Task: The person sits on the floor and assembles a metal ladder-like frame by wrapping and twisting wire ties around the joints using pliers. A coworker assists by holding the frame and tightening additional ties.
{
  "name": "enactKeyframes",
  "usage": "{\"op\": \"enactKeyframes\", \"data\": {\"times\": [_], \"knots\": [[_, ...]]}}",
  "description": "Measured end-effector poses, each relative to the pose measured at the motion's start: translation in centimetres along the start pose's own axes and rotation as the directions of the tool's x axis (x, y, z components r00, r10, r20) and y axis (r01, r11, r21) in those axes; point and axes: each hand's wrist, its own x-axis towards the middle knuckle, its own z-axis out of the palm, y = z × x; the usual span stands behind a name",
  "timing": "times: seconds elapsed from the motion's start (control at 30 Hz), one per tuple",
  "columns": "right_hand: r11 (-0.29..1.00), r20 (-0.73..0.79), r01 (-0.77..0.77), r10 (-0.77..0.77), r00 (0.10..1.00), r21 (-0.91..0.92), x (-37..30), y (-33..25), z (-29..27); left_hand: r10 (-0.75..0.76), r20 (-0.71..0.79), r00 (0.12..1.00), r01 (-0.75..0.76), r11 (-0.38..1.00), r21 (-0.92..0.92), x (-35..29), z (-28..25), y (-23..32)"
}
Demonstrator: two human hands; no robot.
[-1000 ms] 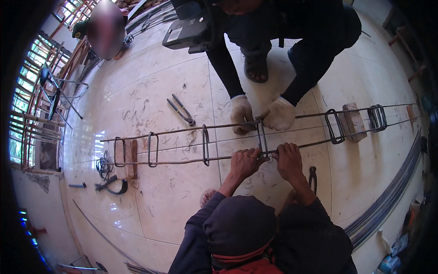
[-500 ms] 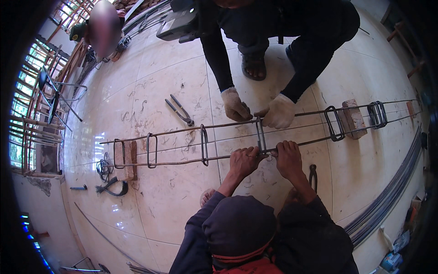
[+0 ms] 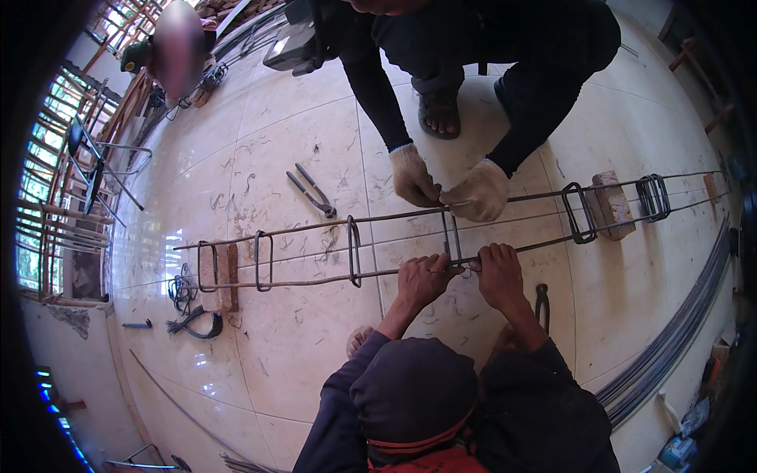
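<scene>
A rebar frame of long steel bars with square stirrups spans the floor in front of me. My left hand is closed at the near bar, its fingertips pinched beside the lower corner of a stirrup. My right hand curls over the same bar just right of that corner, fingers bent down. A thin bit of tie wire seems to lie between my fingertips, largely hidden. Across the frame, a co-worker's gloved left hand and gloved right hand meet at the stirrup's far corner.
Bricks prop the frame near both ends. Pincers lie beyond it; another pair lies beside my right forearm. A wire bundle rests at left, long rods at right. Another person is at the far left.
The co-worker's gloved hands have lifted slightly and drawn together above the far bar. My two hands stay in place on the near bar.
</scene>
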Motion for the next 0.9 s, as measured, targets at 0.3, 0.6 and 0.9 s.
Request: {"op": "enactKeyframes", "data": {"times": [0.3,0.6,0.9], "knots": [[1.000,0.016,0.002,-0.002,1.000,0.018,0.06,0.10,-0.07,-0.045,0.041,0.998,0.045,0.999,-0.001,-0.08,0.08,-0.05],[0.999,0.028,-0.012,0.010,1.000,0.040,0.16,0.08,-0.38,-0.081,0.127,0.989,0.082,0.997,-0.002,0.20,-0.39,0.21],[0.999,0.032,-0.018,0.017,0.999,0.033,0.28,-0.02,-0.45,-0.022,0.032,0.999,0.022,1.000,-0.017,0.10,0.25,-0.20]]}}
